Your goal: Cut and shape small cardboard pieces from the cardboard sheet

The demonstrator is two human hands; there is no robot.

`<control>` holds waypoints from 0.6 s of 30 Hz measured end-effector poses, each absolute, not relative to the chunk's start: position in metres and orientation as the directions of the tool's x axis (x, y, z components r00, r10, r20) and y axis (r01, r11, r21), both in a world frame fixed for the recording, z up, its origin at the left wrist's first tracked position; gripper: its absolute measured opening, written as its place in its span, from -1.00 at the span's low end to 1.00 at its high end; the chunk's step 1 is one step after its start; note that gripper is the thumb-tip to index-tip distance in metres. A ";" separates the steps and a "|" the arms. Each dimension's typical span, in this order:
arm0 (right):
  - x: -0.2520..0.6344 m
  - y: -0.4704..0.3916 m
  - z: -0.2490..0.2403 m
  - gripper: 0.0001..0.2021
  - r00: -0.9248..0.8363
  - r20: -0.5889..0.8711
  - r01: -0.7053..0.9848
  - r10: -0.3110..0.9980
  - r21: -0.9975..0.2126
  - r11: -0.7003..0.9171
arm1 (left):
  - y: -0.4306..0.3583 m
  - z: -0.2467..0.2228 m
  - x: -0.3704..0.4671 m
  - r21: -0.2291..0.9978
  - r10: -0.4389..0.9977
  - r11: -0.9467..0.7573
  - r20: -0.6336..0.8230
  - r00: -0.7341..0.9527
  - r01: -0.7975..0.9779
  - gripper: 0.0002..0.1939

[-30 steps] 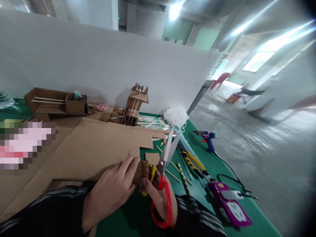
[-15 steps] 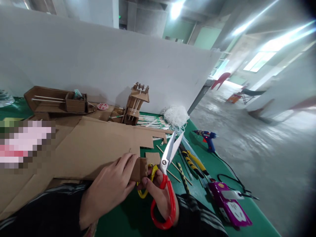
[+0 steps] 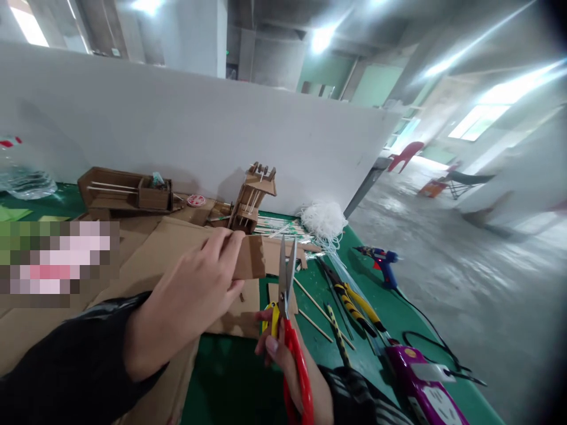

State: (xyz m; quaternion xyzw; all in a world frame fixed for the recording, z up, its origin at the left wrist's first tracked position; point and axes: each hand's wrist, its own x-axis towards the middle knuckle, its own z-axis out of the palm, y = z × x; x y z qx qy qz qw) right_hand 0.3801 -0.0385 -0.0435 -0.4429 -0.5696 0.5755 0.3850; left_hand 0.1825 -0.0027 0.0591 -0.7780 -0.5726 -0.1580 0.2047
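Note:
My left hand (image 3: 190, 295) is closed on a small piece of cardboard (image 3: 250, 257), raised above the larger cardboard sheets. Below and to the right of it, my right hand (image 3: 283, 348) grips red-handled scissors (image 3: 289, 295). The scissor blades point up and away, slightly parted, just right of the cardboard piece and apart from it. A yellow thing (image 3: 273, 319) shows at the fingers of my right hand; I cannot make out its kind. A large cardboard sheet (image 3: 146, 254) lies under my left forearm.
Pliers (image 3: 354, 304), thin sticks (image 3: 314, 324), a blue glue gun (image 3: 381, 262) and a purple power strip (image 3: 425, 378) lie to the right. Behind stand a cardboard model (image 3: 252, 198), a cardboard box structure (image 3: 124, 192) and a white string pile (image 3: 323, 221). A white partition (image 3: 199, 136) borders the green table.
My left hand has lifted the cardboard piece up and away from my right hand. The scissors have turned more upright, and their blades are closer together. The view has shifted slightly.

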 end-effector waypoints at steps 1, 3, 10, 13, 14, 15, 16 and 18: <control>0.380 -0.040 -0.043 -0.40 -0.334 -0.076 0.051 0.939 -0.997 -0.063 | -0.002 0.065 0.187 -0.155 0.825 -0.246 0.485 0.291 0.957 -0.41; 0.380 -0.043 -0.045 -0.40 -0.381 -0.084 0.056 0.921 -0.996 -0.067 | -0.001 0.074 0.194 -0.178 0.823 -0.229 0.489 0.288 0.957 -0.45; 0.381 -0.045 -0.058 -0.37 -0.413 -0.052 0.070 0.909 -0.997 -0.025 | 0.006 0.071 0.195 -0.145 0.825 -0.208 0.506 0.253 0.967 -0.37; 0.380 -0.045 -0.058 -0.36 -0.410 -0.038 0.110 0.911 -0.994 0.009 | 0.007 0.067 0.190 -0.116 0.832 -0.201 0.504 0.232 0.973 -0.38; 0.379 -0.046 -0.057 -0.37 -0.403 -0.043 0.122 0.914 -0.993 0.007 | 0.007 0.066 0.189 -0.105 0.836 -0.201 0.500 0.227 0.974 -0.39; 0.379 -0.046 -0.056 -0.37 -0.397 -0.054 0.129 0.916 -0.992 -0.003 | 0.007 0.066 0.188 -0.095 0.839 -0.203 0.497 0.223 0.975 -0.40; 0.378 -0.047 -0.055 -0.37 -0.392 -0.066 0.130 0.918 -0.991 -0.016 | 0.006 0.066 0.188 -0.085 0.841 -0.205 0.495 0.220 0.975 -0.41; 0.378 -0.048 -0.053 -0.38 -0.382 -0.074 0.118 0.921 -0.992 -0.031 | 0.006 0.066 0.189 -0.067 0.845 -0.212 0.489 0.217 0.975 -0.43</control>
